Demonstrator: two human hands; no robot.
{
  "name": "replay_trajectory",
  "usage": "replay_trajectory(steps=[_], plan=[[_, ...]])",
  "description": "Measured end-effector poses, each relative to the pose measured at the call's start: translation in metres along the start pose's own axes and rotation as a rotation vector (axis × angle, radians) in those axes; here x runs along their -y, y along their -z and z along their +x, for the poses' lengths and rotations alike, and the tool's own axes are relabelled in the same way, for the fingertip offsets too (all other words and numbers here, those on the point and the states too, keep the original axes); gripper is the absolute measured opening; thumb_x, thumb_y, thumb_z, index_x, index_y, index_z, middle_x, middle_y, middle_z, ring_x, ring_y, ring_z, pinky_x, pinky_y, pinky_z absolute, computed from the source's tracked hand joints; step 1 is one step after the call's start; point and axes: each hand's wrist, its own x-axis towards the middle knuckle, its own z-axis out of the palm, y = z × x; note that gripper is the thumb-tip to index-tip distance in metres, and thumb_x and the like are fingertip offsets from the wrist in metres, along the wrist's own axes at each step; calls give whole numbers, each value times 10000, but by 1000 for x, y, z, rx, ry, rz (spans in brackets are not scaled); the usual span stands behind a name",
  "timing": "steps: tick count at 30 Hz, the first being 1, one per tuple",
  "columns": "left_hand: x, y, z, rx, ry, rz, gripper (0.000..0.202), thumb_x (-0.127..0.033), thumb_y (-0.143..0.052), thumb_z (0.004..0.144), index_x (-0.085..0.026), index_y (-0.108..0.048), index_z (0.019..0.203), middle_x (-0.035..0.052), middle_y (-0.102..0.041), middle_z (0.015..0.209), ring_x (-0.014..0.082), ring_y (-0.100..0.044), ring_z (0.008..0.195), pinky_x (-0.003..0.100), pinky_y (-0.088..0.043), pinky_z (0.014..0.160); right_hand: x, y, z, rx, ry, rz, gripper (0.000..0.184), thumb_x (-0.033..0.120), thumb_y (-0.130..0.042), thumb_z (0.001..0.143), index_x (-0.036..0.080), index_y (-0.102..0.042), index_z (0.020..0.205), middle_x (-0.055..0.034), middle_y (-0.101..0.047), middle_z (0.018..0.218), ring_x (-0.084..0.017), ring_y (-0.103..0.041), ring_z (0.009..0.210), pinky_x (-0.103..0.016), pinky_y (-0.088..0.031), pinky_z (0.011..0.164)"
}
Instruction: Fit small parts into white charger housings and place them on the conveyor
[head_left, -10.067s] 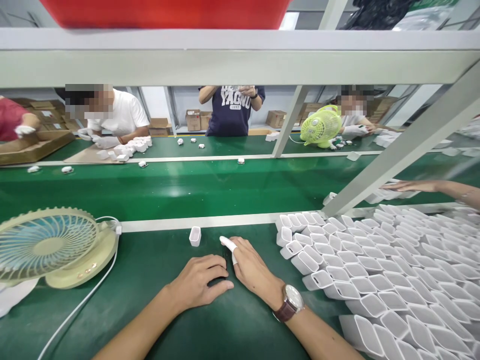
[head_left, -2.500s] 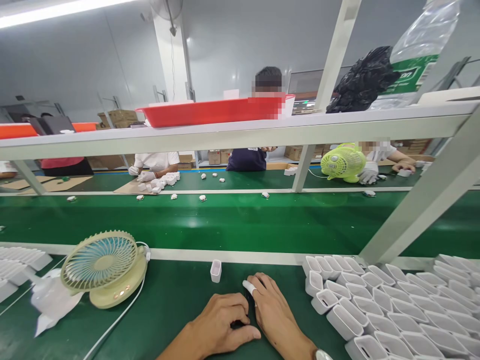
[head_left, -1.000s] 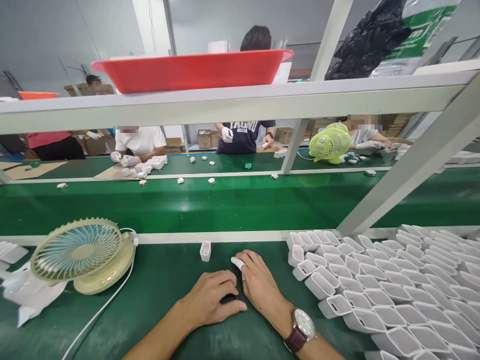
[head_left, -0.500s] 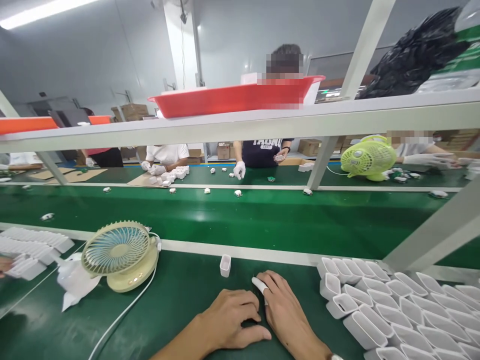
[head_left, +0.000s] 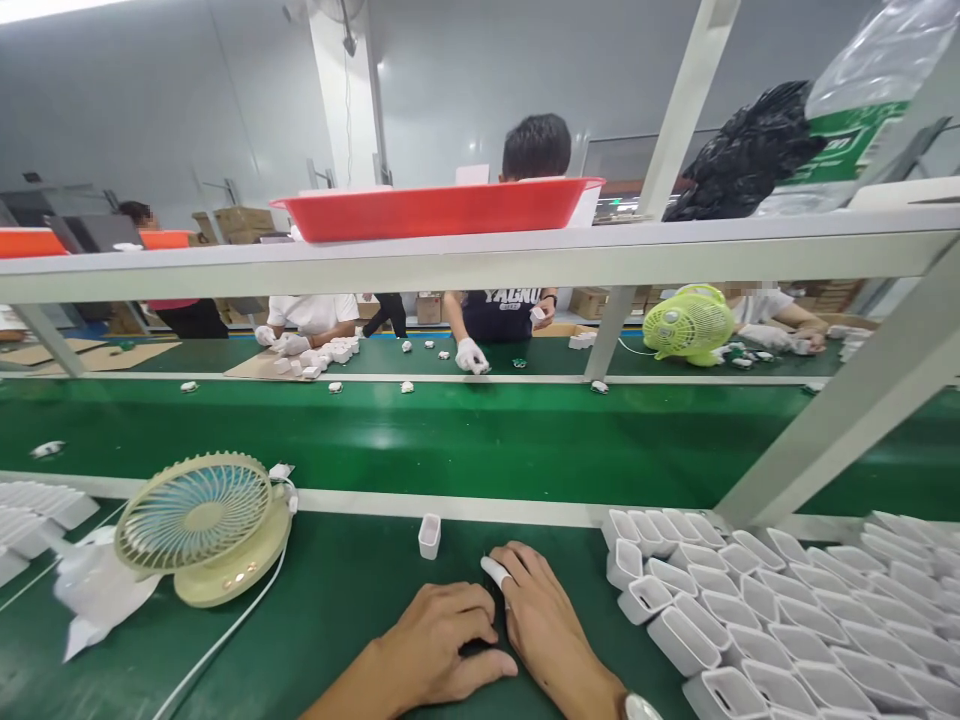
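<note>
A small white open-topped case [head_left: 429,538] stands on the green table [head_left: 337,610], just beyond the person's left hand [head_left: 450,640] and a little left of that hand's fingertips. It is upright, mouth up, its long axis rising from the table, and the left hand is the nearer of the two. The right hand [head_left: 551,630] rests just beside the left, slightly farther from the case, a white finger cover [head_left: 494,572] on one finger pointing forward and leftward. The left fingers curl with the thumb apart from them, a dark gap between; the right fingers lie close together, palm down. Whether either hand holds anything beneath cannot be told. Right of the right hand, packed white cases [head_left: 795,612] spread to the picture's edge, bounding that side. A fan [head_left: 206,520] and its white cable [head_left: 226,638] sit left, apart from the lone case. Close behind it runs a pale ledge [head_left: 450,507], and past that the green belt [head_left: 465,450].
</note>
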Motion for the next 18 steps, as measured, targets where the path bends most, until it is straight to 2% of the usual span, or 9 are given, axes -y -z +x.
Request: replay_trajectory(steps=[5,10,18], plan=[[0,1,0,11,0,-5,262,-430,-672,954,-197,-655,836,44,-710,870,158,-699,752,236,-524,651,-1,1,0,42,-16,9,458,-52,-486,810,176,-688,1152,-93,-738,1148,-289,-617,1107,-436,-546,957],[-2,3,-1,12,-8,33,296,-485,-697,927,-193,-654,898,44,-702,888,163,-693,728,248,-513,608,-2,3,5,90,-32,54,443,-53,-466,810,183,-690,1110,-94,-745,1099,-282,-626,1045,-443,-538,939],[-4,9,-2,34,-28,97,340,-534,-674,929,-196,-672,969,59,-690,929,170,-677,695,273,-531,586,1,8,6,121,-58,145,510,-57,-439,807,184,-664,1195,-105,-723,1126,-282,-603,1055,-459,-548,935]])
